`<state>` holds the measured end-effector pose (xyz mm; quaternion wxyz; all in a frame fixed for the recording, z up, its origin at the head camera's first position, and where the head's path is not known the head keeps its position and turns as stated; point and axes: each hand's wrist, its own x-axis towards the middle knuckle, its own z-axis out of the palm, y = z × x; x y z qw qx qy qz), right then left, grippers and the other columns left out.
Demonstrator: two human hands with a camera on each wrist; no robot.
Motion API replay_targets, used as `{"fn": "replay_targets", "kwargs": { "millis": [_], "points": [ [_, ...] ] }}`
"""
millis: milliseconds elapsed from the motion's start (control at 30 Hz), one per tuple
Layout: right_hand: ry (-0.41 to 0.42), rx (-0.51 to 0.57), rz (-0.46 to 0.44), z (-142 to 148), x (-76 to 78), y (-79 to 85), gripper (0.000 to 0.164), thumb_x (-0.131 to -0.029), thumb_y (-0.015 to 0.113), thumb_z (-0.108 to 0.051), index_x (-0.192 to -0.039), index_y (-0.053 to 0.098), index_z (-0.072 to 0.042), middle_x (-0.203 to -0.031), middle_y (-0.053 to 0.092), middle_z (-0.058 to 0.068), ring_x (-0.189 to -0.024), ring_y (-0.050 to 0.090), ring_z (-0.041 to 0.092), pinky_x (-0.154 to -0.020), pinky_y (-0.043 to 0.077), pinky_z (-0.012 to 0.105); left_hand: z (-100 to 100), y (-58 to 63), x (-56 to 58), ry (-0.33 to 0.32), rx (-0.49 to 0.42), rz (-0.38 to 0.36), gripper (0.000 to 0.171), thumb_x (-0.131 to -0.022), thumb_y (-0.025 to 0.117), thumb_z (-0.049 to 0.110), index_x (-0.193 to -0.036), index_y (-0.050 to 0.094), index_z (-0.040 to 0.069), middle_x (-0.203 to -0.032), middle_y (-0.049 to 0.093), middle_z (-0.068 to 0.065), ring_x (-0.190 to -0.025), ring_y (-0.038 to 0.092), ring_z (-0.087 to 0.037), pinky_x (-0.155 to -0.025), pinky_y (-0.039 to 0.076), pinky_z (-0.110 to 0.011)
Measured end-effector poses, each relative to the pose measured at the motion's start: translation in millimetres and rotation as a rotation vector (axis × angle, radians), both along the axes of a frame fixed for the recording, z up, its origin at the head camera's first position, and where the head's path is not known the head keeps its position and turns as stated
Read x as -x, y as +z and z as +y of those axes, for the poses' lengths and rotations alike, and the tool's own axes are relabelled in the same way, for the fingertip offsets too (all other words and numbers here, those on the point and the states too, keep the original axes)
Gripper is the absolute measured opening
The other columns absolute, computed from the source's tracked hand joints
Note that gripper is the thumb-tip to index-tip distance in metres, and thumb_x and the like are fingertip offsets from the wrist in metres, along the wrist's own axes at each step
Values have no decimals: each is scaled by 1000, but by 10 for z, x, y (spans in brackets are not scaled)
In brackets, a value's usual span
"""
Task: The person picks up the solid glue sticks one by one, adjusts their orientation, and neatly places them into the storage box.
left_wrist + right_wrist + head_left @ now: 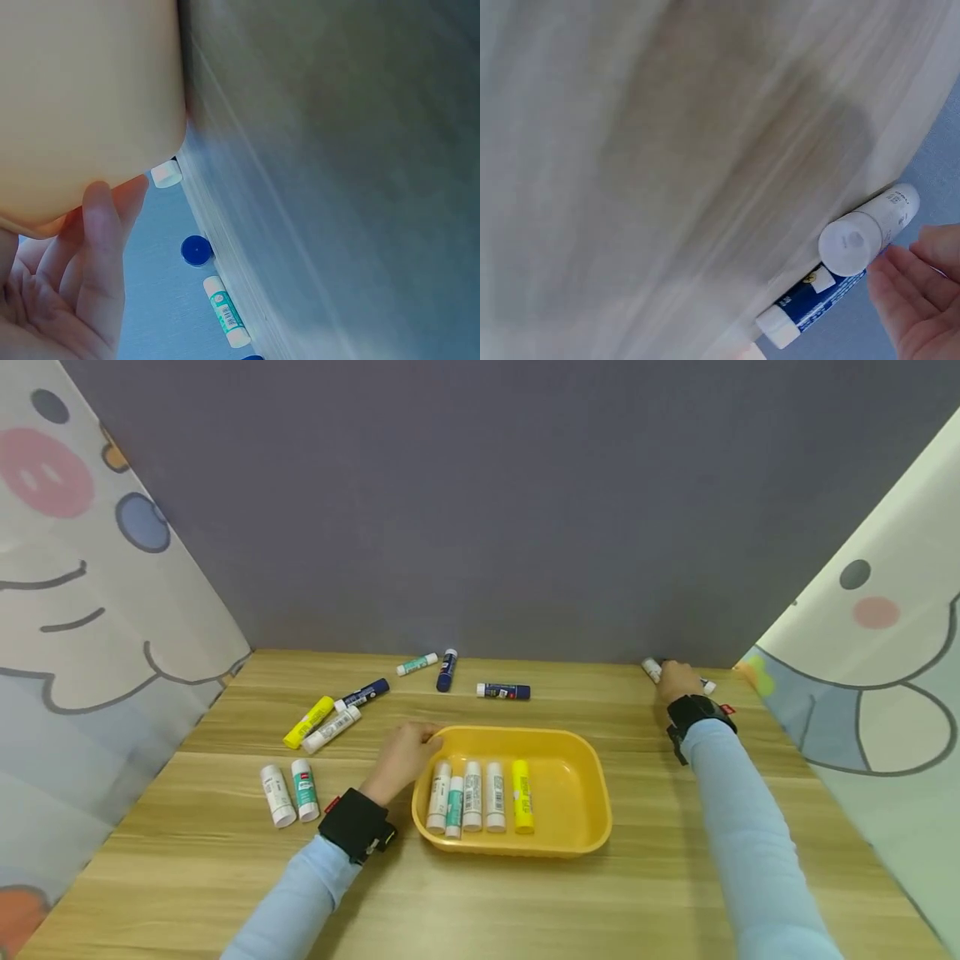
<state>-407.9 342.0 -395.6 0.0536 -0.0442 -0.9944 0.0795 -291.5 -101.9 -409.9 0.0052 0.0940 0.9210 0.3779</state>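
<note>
My left hand (400,762) holds the far left corner of a yellow plastic basket (572,797). In the left wrist view its fingers (103,232) curl at the basket's rim. Inside the basket, several glue sticks lie side by side, among them a yellow glue stick (522,797). At the far right, by the back panel, my right hand (677,681) reaches to two glue sticks. The right wrist view has a white glue stick (877,225) against a blue glue stick with a white end (810,306); fingertips touch near them, thumb apart.
Blue glue sticks (503,691) and a small green-and-white one (417,664) lie towards the back. Left of the basket are another yellow glue stick (309,722) and several white or green ones (278,796). A grey panel (480,527) closes off the table's far edge.
</note>
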Motion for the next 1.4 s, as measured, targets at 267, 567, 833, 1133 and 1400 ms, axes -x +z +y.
{"fn": "replay_targets", "kwargs": {
  "millis": [267, 567, 833, 1133, 1400],
  "points": [
    [23, -12, 24, -14, 88, -52, 19, -80, 45, 3, -87, 59, 16, -90, 59, 37, -83, 56, 51, -72, 45, 56, 27, -11, -14, 24, 7, -28, 26, -91, 54, 15, -112, 65, 5, -94, 65, -9, -54, 44, -12, -51, 35, -24],
    [-80, 40, -34, -42, 84, -93, 23, -83, 43, 1, -93, 57, 16, -95, 56, 37, -87, 55, 50, -69, 46, 55, 28, -19, -30, 27, 12, -19, 25, -90, 55, 14, -110, 66, 4, -95, 67, -8, -63, 50, -13, -56, 39, -24],
    [-66, 47, -63, -11, 11, -44, 25, -81, 45, -2, -94, 54, 18, -95, 56, 38, -86, 55, 50, -70, 46, 55, 25, -23, -5, 18, -4, -13, 26, -91, 54, 15, -112, 66, 4, -90, 65, -8, -53, 45, -10, -49, 35, -23],
    [-84, 56, -97, -48, -62, -7, 29, -80, 47, -3, -99, 53, 18, -100, 54, 39, -88, 53, 51, -73, 45, 56, 24, -4, 8, 24, 20, -29, 27, -91, 54, 16, -113, 65, 4, -97, 66, -10, -57, 48, -12, -53, 37, -23],
    [-75, 73, -96, -14, -35, -70, 28, -80, 46, -4, -99, 53, 15, -99, 53, 37, -87, 51, 49, -69, 44, 54, 27, 8, -1, 26, 16, -46, 28, -92, 54, 17, -114, 64, 4, -99, 65, -10, -56, 47, -12, -52, 36, -24]
  ]
}}
